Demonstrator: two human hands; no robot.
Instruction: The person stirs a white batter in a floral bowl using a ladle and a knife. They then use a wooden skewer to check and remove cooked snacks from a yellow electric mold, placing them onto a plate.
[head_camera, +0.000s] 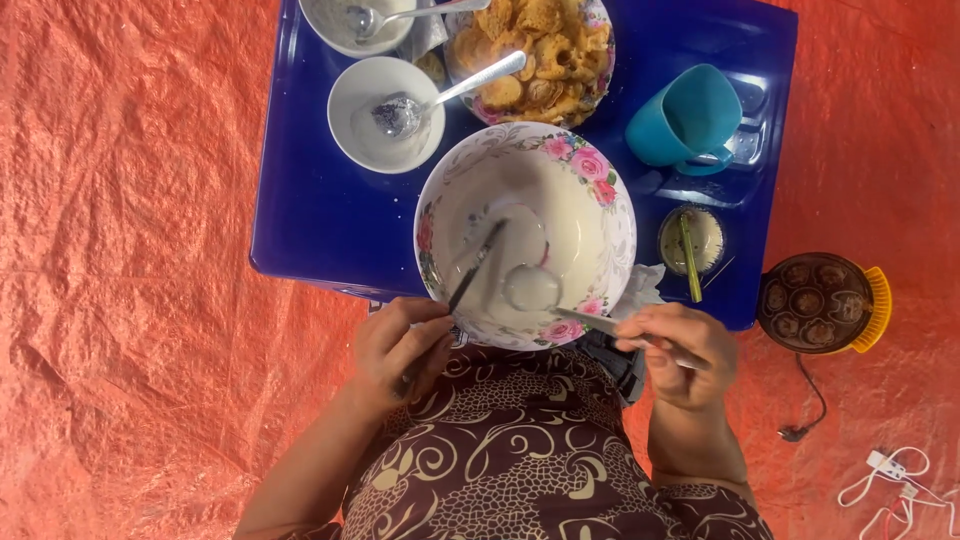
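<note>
I sit on an orange mat (130, 250) with a low blue table (320, 220) in front of me. My left hand (400, 345) is curled around a thin dark fork (475, 265). Its tip reaches down into the big flowered bowl (600, 180), and it looks a bit blurry. My right hand (680, 350) pinches the handle of a metal spoon (535, 288) between my thumb and fingers. The round end of the spoon sits low in the bowl, near the side closest to me. The bowl is white inside with pink roses on its rim. It stands at the near edge of the table, just above my lap. There is a thin white smear inside it.

Behind the big bowl is a small white bowl (350, 115) with another spoon (440, 95) in it. Next to that is a plate of golden fried snacks (540, 50). A teal cup (685, 115) lies tipped on its side to the right. A little round dish (705, 235) with a green stick (690, 260) across it sits near my right hand. Off the table, on the mat, is a round dark pan with small cups and a yellow handle (820, 300).
</note>
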